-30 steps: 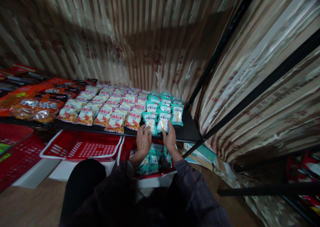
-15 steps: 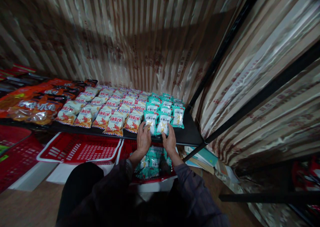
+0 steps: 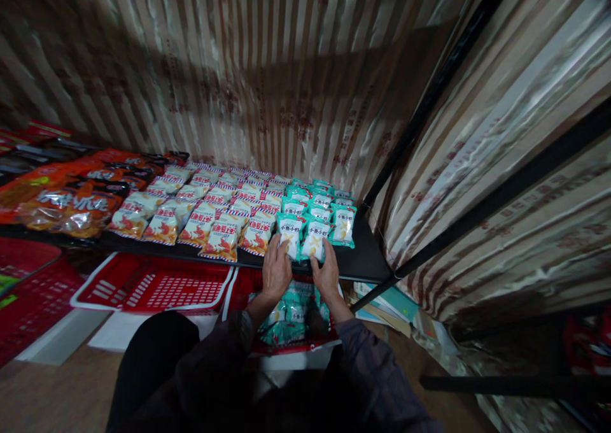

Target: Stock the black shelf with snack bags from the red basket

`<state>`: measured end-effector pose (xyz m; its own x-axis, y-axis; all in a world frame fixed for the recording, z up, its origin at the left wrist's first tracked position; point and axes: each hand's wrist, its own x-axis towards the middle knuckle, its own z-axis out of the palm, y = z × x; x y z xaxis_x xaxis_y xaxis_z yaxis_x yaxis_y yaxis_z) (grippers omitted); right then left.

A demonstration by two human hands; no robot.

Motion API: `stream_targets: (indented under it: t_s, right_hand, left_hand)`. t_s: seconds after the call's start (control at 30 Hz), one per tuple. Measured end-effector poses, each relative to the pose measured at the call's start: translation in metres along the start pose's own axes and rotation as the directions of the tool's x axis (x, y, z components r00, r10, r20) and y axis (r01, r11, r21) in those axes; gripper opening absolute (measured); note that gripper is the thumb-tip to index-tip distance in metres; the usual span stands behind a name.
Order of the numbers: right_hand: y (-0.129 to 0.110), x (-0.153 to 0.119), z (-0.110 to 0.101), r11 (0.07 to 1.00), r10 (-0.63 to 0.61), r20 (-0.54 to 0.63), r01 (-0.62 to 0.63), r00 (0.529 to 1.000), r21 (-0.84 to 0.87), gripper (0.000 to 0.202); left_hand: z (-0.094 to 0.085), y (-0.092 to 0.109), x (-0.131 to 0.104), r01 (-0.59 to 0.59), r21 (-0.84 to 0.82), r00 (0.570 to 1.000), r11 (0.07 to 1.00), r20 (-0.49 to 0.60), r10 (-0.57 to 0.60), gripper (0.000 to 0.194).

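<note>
Two green-and-white snack bags lie side by side at the front of the black shelf. My left hand point(image 3: 277, 269) has its fingers curled against the lower left side of the left snack bag point(image 3: 289, 232). The right snack bag point(image 3: 315, 234) has its lower right corner between the thumb and fingers of my right hand point(image 3: 326, 272). Rows of matching green bags point(image 3: 321, 200) lie behind them, and another green bag point(image 3: 343, 223) is just to the right. Below my hands, a red basket point(image 3: 233, 293) holds more green bags point(image 3: 286, 321), partly hidden by my forearms.
White-and-orange snack bags point(image 3: 222, 234) fill the shelf point(image 3: 365, 258) to the left, with orange bags point(image 3: 79, 207) beyond. A second red basket point(image 3: 157, 286) stands below. Black shelf posts point(image 3: 429, 232) slant along the right, and a striped curtain point(image 3: 267, 70) hangs behind.
The view has shifted very slightly. Both hands stay at the same two front green bags, with hardly any visible movement of hands or bags.
</note>
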<state>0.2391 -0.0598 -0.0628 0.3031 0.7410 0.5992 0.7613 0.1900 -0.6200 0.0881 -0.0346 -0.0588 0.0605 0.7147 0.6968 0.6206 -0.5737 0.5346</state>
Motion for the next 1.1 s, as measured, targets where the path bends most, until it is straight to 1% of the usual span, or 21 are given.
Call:
stream_targets:
  t_s: [0.13,0.37,0.57,0.73,0.9,1.1]
  right_hand:
    - [-0.002,-0.002,-0.003,1.0,-0.001,0.0,0.001,1.0,0.012,0.055]
    - [0.0,-0.002,-0.004,1.0,0.007,0.001,-0.007,1.0,0.002,0.058]
    - [0.001,-0.003,-0.005,1.0,0.009,-0.008,-0.009,1.0,-0.001,0.061]
    - [0.002,-0.007,-0.007,1.0,0.008,-0.018,-0.008,1.0,-0.019,0.059]
    - [0.003,-0.01,-0.008,0.999,0.011,-0.023,-0.012,1.0,-0.035,0.058]
    - [-0.001,-0.01,-0.012,0.999,0.016,-0.009,-0.016,1.0,-0.03,0.058]
  left_hand:
    - [0.001,0.002,-0.006,-0.001,-0.015,1.0,1.0,0.008,0.001,0.042]
    - [0.002,0.002,-0.01,0.004,0.002,1.0,1.0,-0.019,-0.004,0.045]
    - [0.0,0.002,-0.013,0.022,-0.004,1.0,1.0,0.012,-0.022,0.045]
    - [0.0,0.005,-0.017,0.006,0.012,1.0,1.0,0.027,-0.006,0.043]
    - [-0.001,0.006,-0.018,0.034,0.04,0.999,0.999,0.027,-0.036,0.045]
    - [-0.003,0.01,-0.02,0.04,0.054,0.999,0.998,0.018,-0.041,0.05]
